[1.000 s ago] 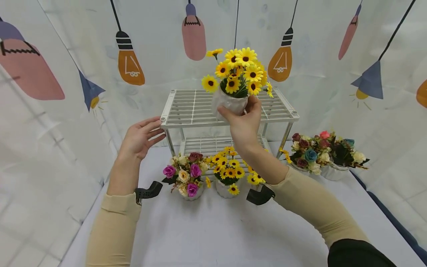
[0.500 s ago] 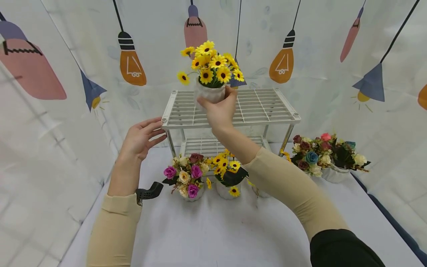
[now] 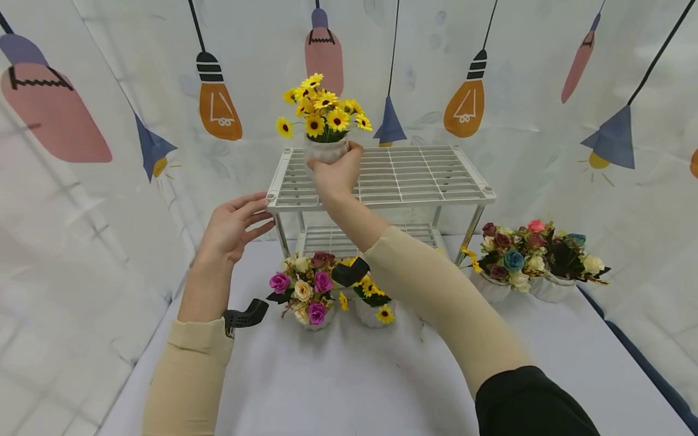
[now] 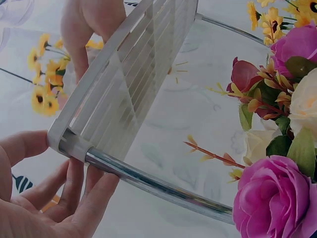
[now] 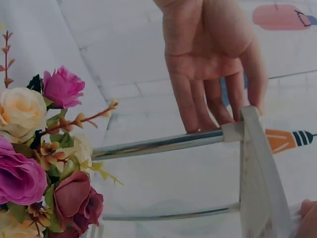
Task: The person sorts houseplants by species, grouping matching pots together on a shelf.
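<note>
My right hand [image 3: 339,172] grips the white pot [image 3: 326,150] of an artificial plant with yellow, dark-centred daisy-like flowers [image 3: 322,115]. The pot is over the left part of the upper shelf of a white two-tier wire rack [image 3: 420,175]; whether its base touches the shelf I cannot tell. At the rack's front left corner my left hand [image 3: 231,227] has its fingers stretched out. In the left wrist view, that hand's thumb and fingertips touch the corner and metal post [image 4: 148,181], while the rack partly hides the right hand [image 4: 96,22] and pot.
Before the rack stand a pot of purple and cream roses [image 3: 305,287] and another yellow-flowered pot [image 3: 376,312], partly behind the right arm. Two pots of mixed roses [image 3: 512,260] stand on the white-covered table [image 3: 338,387] at right. A printed curtain hangs behind.
My right hand has carried the yellow-flowered pot leftward across the upper shelf, from near its middle to its left part. The left hand stays at the rack's corner.
</note>
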Motion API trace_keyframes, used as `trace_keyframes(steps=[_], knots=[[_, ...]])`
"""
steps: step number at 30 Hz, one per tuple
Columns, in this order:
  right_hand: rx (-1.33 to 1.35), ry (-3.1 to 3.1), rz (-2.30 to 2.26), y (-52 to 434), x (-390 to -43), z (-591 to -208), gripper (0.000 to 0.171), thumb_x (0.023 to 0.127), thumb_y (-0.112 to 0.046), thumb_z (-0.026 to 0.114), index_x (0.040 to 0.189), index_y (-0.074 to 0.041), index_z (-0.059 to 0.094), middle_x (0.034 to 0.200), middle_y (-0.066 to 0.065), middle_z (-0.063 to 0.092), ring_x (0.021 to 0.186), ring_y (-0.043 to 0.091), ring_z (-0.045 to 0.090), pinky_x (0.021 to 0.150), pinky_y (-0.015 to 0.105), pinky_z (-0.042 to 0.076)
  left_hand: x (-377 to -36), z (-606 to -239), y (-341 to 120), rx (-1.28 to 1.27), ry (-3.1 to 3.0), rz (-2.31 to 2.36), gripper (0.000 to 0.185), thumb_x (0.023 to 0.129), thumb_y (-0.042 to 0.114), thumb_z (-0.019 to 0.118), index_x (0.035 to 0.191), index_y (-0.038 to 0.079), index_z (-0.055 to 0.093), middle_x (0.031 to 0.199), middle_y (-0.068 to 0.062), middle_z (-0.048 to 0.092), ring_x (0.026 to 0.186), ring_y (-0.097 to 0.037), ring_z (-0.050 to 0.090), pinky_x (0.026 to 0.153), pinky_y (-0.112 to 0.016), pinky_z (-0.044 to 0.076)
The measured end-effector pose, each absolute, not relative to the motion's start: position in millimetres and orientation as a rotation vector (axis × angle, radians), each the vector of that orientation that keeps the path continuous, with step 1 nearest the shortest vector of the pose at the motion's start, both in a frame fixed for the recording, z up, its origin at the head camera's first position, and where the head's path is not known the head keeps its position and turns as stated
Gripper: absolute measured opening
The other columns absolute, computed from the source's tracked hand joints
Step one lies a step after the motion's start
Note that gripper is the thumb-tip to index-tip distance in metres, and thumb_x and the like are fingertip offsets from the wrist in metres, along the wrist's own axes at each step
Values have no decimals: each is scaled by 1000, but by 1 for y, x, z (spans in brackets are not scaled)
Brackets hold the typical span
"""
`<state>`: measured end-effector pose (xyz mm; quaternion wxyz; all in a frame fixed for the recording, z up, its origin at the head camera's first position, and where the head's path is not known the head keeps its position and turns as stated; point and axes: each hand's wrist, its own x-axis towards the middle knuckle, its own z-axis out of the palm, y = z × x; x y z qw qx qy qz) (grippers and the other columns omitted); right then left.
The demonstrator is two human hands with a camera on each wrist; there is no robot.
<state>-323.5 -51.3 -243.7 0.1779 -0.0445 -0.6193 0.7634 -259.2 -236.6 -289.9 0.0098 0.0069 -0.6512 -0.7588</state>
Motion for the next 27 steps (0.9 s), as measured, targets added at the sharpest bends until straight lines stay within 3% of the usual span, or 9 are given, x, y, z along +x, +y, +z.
trace_keyframes(steps=[4,11,22,27], knots=[[-168,-1770,2114,-59,-329,-243,79,78,5,87,139,-16,42,128,1,57,114,17,58,91,27,53,-258,-289,-236,26,-2043,-2370,58,98,27,74,146,-1,53,113,-2,70,106,-19,65,92,-31,57],[-225,-1868,1992,-68,-338,-242,89,78,-4,91,149,-12,38,142,5,55,124,17,56,98,25,50,-260,-289,-235,48,-2046,-2350,57,99,26,73,145,-1,54,109,0,70,103,-17,66,88,-29,59],[-253,-1956,1891,-70,-347,-241,87,80,-10,91,149,-13,38,144,3,54,128,17,54,104,24,46,-263,-288,-235,33,-2081,-2332,58,98,27,74,145,0,54,111,-1,70,104,-17,67,90,-32,58],[-172,-2053,1901,-65,-336,-239,93,83,-15,89,156,-11,31,145,5,51,130,20,51,107,28,45,-262,-290,-237,28,-2059,-2346,57,99,26,73,145,-1,54,109,0,71,102,-16,68,88,-31,59]])
